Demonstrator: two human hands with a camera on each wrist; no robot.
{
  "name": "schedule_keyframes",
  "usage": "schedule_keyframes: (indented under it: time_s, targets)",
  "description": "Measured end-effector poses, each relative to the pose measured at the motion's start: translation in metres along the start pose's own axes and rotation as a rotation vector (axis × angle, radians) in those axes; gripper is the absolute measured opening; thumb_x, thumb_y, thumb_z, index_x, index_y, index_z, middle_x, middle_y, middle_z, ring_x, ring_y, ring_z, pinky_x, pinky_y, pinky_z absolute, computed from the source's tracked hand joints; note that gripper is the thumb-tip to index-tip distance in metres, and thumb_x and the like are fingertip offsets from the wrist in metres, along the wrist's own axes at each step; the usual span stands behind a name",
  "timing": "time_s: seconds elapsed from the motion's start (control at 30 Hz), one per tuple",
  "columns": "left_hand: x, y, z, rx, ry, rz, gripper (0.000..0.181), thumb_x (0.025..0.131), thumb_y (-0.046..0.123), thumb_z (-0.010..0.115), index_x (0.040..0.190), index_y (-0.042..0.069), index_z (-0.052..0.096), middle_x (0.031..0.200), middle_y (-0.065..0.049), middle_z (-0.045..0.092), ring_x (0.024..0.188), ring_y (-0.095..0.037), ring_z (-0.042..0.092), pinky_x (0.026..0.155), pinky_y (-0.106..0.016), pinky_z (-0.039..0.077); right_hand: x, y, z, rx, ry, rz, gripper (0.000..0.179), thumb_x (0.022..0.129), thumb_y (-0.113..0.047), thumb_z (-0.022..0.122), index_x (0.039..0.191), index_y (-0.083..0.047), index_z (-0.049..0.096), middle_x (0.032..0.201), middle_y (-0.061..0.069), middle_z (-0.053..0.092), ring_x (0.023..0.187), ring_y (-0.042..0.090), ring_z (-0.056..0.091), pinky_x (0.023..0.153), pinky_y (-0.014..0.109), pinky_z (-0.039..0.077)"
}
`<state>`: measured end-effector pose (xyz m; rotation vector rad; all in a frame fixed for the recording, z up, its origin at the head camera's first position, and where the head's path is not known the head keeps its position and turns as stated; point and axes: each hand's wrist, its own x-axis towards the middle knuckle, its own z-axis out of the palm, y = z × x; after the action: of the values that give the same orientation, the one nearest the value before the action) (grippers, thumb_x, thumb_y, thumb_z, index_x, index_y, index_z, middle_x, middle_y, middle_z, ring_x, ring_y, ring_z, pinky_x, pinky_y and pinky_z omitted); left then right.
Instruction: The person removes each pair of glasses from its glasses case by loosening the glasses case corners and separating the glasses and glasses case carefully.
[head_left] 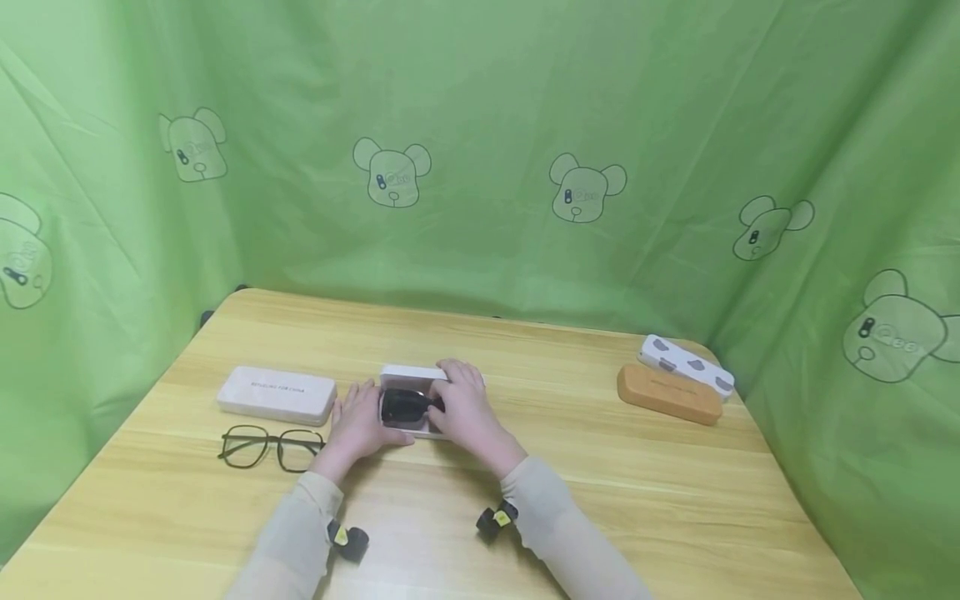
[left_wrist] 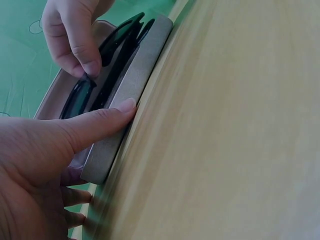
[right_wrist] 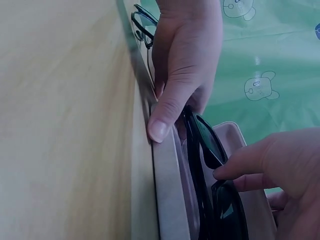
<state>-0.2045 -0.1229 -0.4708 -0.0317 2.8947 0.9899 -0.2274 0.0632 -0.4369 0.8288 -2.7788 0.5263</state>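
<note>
An opened pale glasses case [head_left: 408, 372] lies on the table, with dark sunglasses [head_left: 403, 406] inside it. My left hand [head_left: 362, 425] grips the case at its left end; in the left wrist view the thumb lies across the front wall [left_wrist: 135, 75]. With thumb and fingertips my right hand [head_left: 472, 412] pinches the sunglasses near the bridge. The right wrist view shows the dark lenses [right_wrist: 232, 215] within the case, the temples folded along the front wall. Part of the case's right side is hidden behind the right hand in the head view.
Left of the hands, a closed white case [head_left: 277, 392] with lettering lies behind black-framed eyeglasses [head_left: 292, 454]. An orange case [head_left: 670, 393] and a white case with grey patches [head_left: 686, 365] lie at the far right. Green curtains [head_left: 480, 250] surround the wooden table [head_left: 585, 375].
</note>
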Motion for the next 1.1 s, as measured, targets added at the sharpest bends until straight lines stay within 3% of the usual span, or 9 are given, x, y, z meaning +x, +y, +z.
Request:
schedule_keyframes:
  time_s: [0.37, 0.8, 1.1]
  targets:
    - [-0.001, 0.001, 0.000, 0.000, 0.002, 0.009, 0.108, 0.064, 0.043, 0.087, 0.146, -0.004, 0.034, 0.157, -0.026, 0.025, 0.148, -0.047, 0.013, 0.118, -0.067, 0.003, 0.000, 0.000, -0.010, 0.062, -0.008, 0.020, 0.011, 0.080, -0.015, 0.075, 0.087, -0.009, 0.068, 0.146, 0.017, 0.048, 0.144, 0.039, 0.033, 0.120, 0.056, 0.023]
    - [0.000, 0.002, 0.000, 0.009, 0.000, 0.003, 0.109, 0.063, 0.045, 0.087, 0.146, -0.003, 0.035, 0.157, -0.026, 0.025, 0.148, -0.046, 0.013, 0.118, -0.067, 0.002, -0.005, -0.002, -0.023, 0.066, 0.010, -0.011, 0.011, 0.080, -0.013, 0.075, 0.086, -0.008, 0.068, 0.136, 0.019, 0.056, 0.141, 0.043, 0.036, 0.119, 0.057, 0.027]
    - [0.000, -0.002, 0.001, 0.006, 0.003, 0.010, 0.108, 0.063, 0.045, 0.087, 0.145, -0.002, 0.036, 0.157, -0.027, 0.025, 0.148, -0.048, 0.013, 0.118, -0.068, 0.003, -0.010, -0.004, -0.029, 0.100, 0.005, 0.006, 0.012, 0.081, -0.012, 0.074, 0.089, -0.006, 0.068, 0.135, 0.019, 0.057, 0.142, 0.042, 0.035, 0.120, 0.056, 0.024]
